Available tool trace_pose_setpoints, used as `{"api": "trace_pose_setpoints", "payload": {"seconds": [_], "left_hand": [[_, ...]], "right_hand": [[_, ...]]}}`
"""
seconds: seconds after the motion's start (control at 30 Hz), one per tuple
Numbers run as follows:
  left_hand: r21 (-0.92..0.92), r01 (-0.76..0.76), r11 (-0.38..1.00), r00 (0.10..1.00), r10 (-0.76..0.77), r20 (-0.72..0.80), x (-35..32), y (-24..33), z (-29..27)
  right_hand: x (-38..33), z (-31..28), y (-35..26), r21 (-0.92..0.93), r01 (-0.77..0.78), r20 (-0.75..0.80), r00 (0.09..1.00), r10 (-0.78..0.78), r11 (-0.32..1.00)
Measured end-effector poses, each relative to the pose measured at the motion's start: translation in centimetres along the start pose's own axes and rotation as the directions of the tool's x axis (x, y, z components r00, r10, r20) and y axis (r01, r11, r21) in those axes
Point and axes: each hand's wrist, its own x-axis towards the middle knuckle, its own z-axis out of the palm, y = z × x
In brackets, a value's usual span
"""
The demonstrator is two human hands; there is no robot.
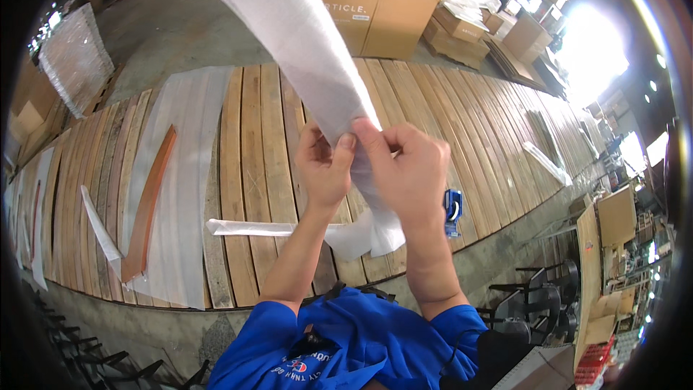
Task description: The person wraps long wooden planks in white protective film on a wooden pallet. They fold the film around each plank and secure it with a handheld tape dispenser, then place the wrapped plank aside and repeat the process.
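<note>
Before me rises a long piece wrapped in white foam sheet (310,50), slanting up and away to the left. My left hand (325,173) pinches the wrap near its lower part, thumb on top. Beside it my right hand (411,170) is closed on the same wrap, its thumb pressing close to the left thumb. What lies inside the foam is hidden. Below my hands the loose foam bunches up, and a narrow foam-wrapped arm (253,228) runs left along the slatted wooden table (267,180). A blue tape dispenser (452,211) stands right of my right wrist.
On the left, a brown V-shaped wooden part (149,209), one arm foam-wrapped, lies on a flat foam sheet (184,260). Further white-wrapped pieces (546,162) lie at the table's right. Large cardboard boxes (375,7) stand beyond the table. Black chairs (538,300) stand at lower right.
</note>
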Motion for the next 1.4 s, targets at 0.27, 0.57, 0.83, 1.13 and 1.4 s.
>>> {"api": "trace_pose_setpoints", "payload": {"seconds": [0.27,0.57,0.83,1.13,1.4], "left_hand": [[-0.074,0.131,0.989,0.991,-0.129,0.024,3.0,-3.4,-0.2],[0.345,0.67,0.657,0.585,-0.754,0.299,-0.7,-17.5,-13.9],[0.683,0.698,0.217,0.141,-0.976,0.166,-22.9,-37.0,-19.8],[0.849,0.493,0.188,0.391,-0.92,-0.023,-28.8,-34.9,-21.6],[0.91,0.388,0.147,0.472,-0.88,-0.059,-29.8,-32.0,-20.9]], "right_hand": [[-0.6,0.1,6.2,-0.248,-0.282,0.074,0.948,0.308,0.927],[-15.2,3.7,31.6,-0.036,-0.681,0.546,0.6,0.585,0.732],[-18.2,11.3,45.1,-0.143,-0.601,0.472,0.657,0.588,0.787],[-22.3,16.4,49.3,-0.027,-0.816,0.239,0.555,0.797,0.577],[-28.8,17.8,51.8,-0.277,-0.767,0.197,0.544,0.816,0.579]]}}
